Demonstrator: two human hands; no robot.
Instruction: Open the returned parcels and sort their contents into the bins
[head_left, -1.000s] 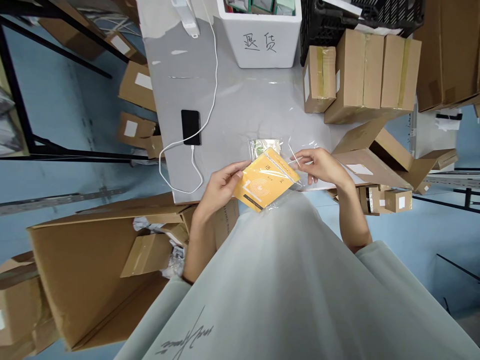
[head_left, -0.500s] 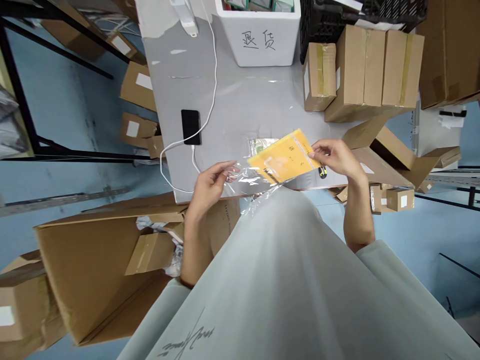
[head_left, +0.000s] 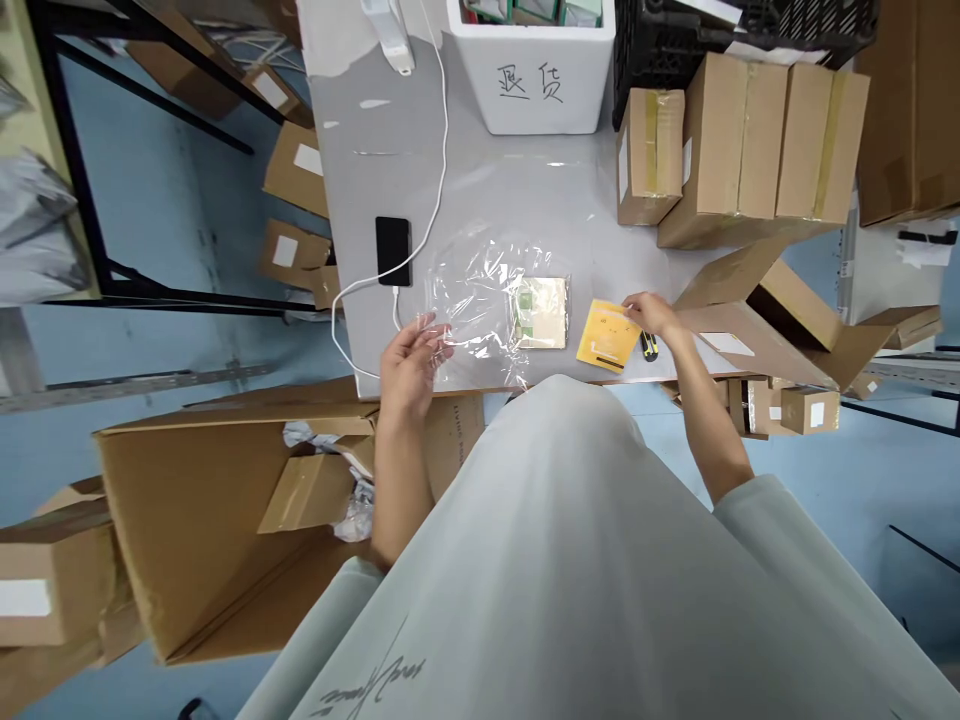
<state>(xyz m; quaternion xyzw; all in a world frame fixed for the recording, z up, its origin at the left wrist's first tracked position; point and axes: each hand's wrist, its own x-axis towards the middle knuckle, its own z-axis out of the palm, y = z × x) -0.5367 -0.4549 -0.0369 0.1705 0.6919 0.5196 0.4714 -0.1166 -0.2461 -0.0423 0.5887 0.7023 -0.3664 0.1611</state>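
A thin yellow booklet (head_left: 606, 335) lies on the grey table (head_left: 495, 190) near its front edge. My right hand (head_left: 651, 314) pinches the booklet's right edge. My left hand (head_left: 409, 360) grips the near corner of an empty clear plastic bag (head_left: 472, 295) that spreads over the table. Between the two hands lies a pale booklet with a green mark (head_left: 540, 312), partly under the bag's edge. A small black and yellow tool (head_left: 648, 347) peeks out just below my right hand.
A black phone (head_left: 393, 250) on a white cable (head_left: 437, 160) lies left of the bag. A white bin with handwriting (head_left: 536, 75) stands at the back. Cardboard boxes (head_left: 739, 150) crowd the table's right side. A large open carton (head_left: 225, 520) stands on the floor at left.
The yellow booklet has come out of the clear bag. My right hand carried it right and down onto the table, while my left hand drew the empty bag left.
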